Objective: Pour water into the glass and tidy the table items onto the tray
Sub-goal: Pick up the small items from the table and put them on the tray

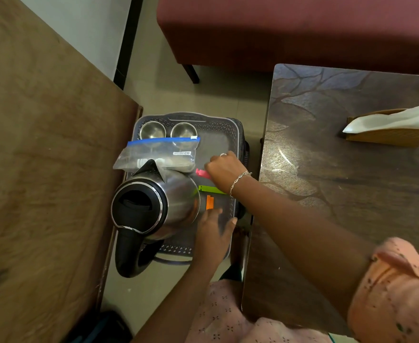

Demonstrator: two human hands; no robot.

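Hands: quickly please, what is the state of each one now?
Left hand: open, fingers spread over the tray, holding nothing.
Right hand: closed, fingers curled at the pink clip; a real grip cannot be told.

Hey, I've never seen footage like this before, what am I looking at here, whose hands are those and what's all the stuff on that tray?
No machine here: one camera worn on a person's head looks down at their own bare hands. A dark tray sits low between two wooden surfaces. On it are a steel kettle, two small steel cups, a zip bag, and pink, green and orange clips. The right hand is closed at the pink clip, apparently setting it down or picking it up. The left hand rests open on the tray beside the kettle, holding nothing. A napkin holder stands on the table at right.
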